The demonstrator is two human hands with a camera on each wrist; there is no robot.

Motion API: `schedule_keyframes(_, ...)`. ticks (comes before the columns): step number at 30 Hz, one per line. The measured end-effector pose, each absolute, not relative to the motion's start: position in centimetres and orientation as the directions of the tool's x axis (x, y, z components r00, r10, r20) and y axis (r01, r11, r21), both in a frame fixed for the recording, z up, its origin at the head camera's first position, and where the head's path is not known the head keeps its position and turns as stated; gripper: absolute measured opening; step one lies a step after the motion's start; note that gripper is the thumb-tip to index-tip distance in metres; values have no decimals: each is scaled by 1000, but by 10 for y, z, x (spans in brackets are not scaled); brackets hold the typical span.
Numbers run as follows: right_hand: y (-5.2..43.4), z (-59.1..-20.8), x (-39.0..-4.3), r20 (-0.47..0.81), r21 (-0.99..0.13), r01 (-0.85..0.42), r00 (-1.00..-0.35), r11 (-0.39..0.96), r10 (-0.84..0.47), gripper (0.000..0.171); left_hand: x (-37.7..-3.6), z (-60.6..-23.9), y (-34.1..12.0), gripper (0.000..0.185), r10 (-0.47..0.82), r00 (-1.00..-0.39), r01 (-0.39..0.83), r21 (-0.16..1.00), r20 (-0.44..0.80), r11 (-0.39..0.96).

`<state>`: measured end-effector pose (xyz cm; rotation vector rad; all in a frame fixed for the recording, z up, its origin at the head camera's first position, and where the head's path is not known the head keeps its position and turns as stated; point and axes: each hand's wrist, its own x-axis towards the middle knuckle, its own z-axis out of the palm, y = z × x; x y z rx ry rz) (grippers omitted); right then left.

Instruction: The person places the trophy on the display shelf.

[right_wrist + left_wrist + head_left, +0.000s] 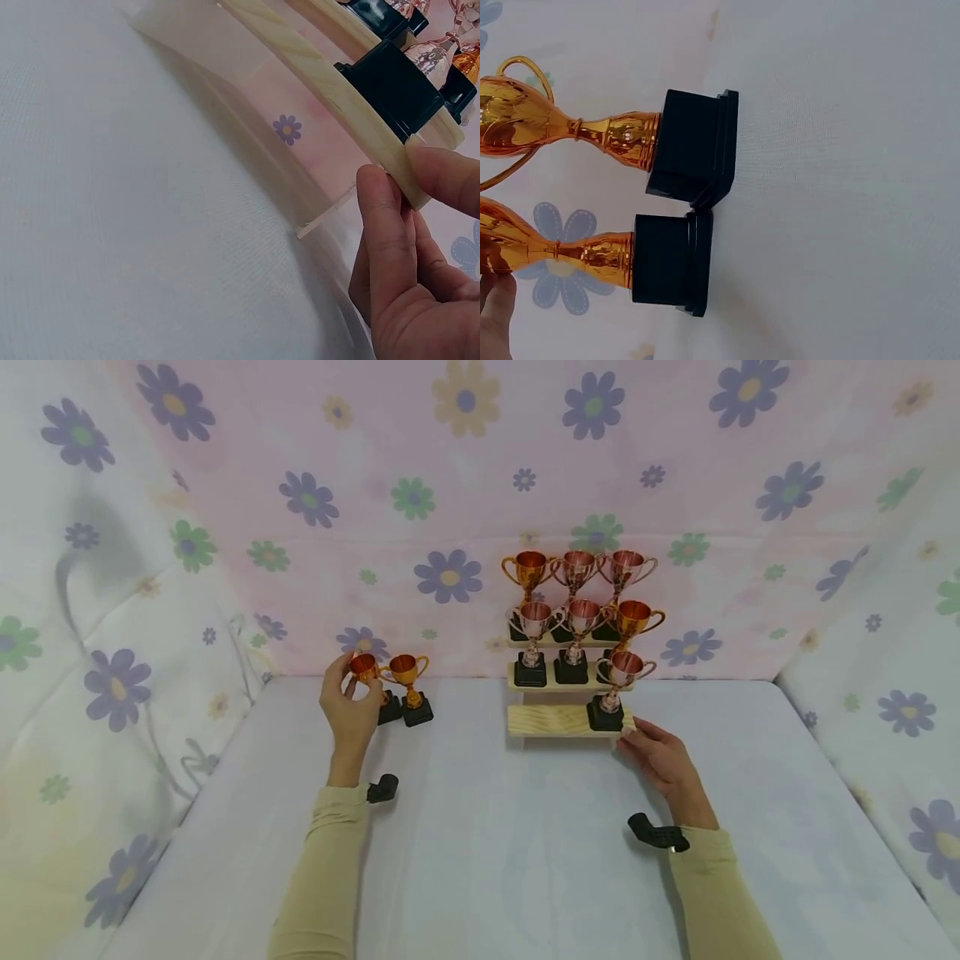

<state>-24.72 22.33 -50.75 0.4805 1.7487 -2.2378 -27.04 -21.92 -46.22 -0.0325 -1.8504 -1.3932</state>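
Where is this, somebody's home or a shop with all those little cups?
Probably neither: it looks like a makeshift staging booth. Flowered cloth hangs as walls round a cloth-covered table, and small trophies stand on a three-step wooden shelf. The left hand holds one trophy; the right hand grips the shelf's corner.

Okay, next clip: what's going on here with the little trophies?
A person sits at a white-covered table. The left hand holds the cup of one of two gold trophies standing side by side on the table. The right hand pinches the right end of the lowest wooden shelf of a three-step stand. Seven trophies stand on the stand; only one is on the lowest step.
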Motion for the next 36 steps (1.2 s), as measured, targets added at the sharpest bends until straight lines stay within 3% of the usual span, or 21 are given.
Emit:
schedule_keyframes(8, 223, -510, -247, -409, -879, 399, -912, -262, -18, 68, -269, -466, -219, 57, -451, -727, 391, 852, 519, 349)
schedule_keyframes(21, 222, -508, -246, -418, -876, 403, -908, -265, 0, 67, -249, -443, -221, 52, -559, -663, 383, 867, 498, 318)
schedule_keyframes(31, 224, -509, -246, -413, -881, 399, -911, -255, 2, 66, -250, -444, -236, 53, -509, -694, 468, 856, 509, 220)
schedule_keyframes(36, 223, -509, -247, -413, -884, 400, -911, -242, 5, 66, -240, -425, -229, 54, -433, -717, 494, 836, 546, 236)
